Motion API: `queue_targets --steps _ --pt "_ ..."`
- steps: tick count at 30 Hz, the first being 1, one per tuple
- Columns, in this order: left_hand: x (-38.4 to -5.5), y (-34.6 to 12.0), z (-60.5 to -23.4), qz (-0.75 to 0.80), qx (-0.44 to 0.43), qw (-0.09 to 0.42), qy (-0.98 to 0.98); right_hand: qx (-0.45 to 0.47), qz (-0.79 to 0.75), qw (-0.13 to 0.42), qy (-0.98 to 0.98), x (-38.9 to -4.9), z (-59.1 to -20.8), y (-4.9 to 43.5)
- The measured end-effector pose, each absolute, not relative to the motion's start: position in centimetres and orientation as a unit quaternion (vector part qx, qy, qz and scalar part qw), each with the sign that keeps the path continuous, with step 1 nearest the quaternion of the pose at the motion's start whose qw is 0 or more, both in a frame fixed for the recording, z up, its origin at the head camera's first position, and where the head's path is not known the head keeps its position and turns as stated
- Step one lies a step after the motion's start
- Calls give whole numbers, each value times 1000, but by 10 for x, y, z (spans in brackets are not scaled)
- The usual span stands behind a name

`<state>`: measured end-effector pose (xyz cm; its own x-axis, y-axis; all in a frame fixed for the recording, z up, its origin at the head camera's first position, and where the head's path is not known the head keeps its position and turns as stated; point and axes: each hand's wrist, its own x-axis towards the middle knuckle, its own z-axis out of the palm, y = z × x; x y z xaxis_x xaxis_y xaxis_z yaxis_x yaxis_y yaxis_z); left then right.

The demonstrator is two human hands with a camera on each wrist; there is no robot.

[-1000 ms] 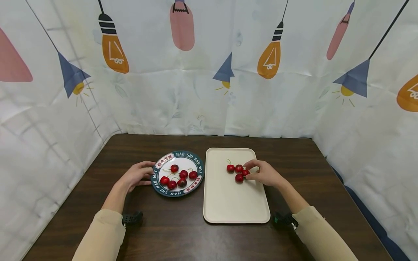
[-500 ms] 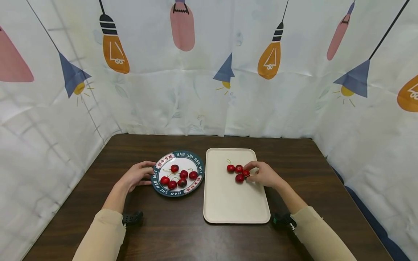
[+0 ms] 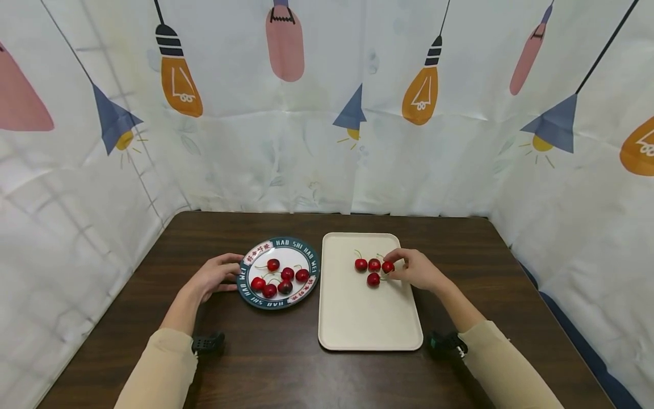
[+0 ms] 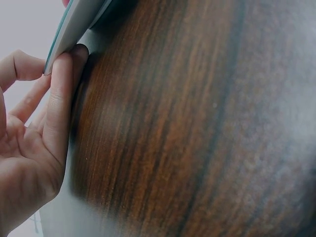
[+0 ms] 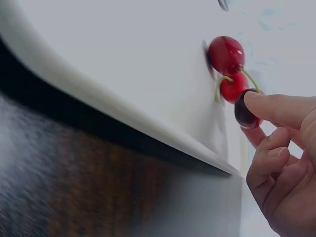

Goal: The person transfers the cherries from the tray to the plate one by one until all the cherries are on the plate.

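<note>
In the head view my left hand [image 3: 214,275] is at the left edge of a round plate [image 3: 278,304] with a dark teal lettered rim. The left wrist view shows the thumb on top of the plate's edge [image 4: 74,29] and fingers beneath it, pinching it. Several red cherries with stems [image 3: 287,274] lie on the plate. Over the upper right of a cream tray [image 3: 368,324], my right hand [image 3: 418,270] pinches a dark red cherry [image 5: 245,111] between thumb and fingers. Just left of it lie 3 other cherries [image 3: 374,265] on the tray.
A dark brown wooden table [image 3: 265,363] carries the plate and tray, which stand side by side with a narrow gap. Behind and at both sides hangs a white curtain [image 3: 286,165] printed with lamps and bulbs.
The cherry in my right hand has shifted slightly to the right, away from its neighbours, and its stem now shows. My left hand and the plate have stayed in place.
</note>
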<state>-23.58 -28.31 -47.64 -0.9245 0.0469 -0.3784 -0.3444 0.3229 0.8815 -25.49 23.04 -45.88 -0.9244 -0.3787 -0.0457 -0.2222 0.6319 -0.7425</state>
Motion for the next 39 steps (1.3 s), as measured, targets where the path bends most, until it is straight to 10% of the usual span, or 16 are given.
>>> queue_targets --steps 39 --pt "-237 -286 -479 579 -82 172 793 -206 -442 112 866 -265 -430 161"
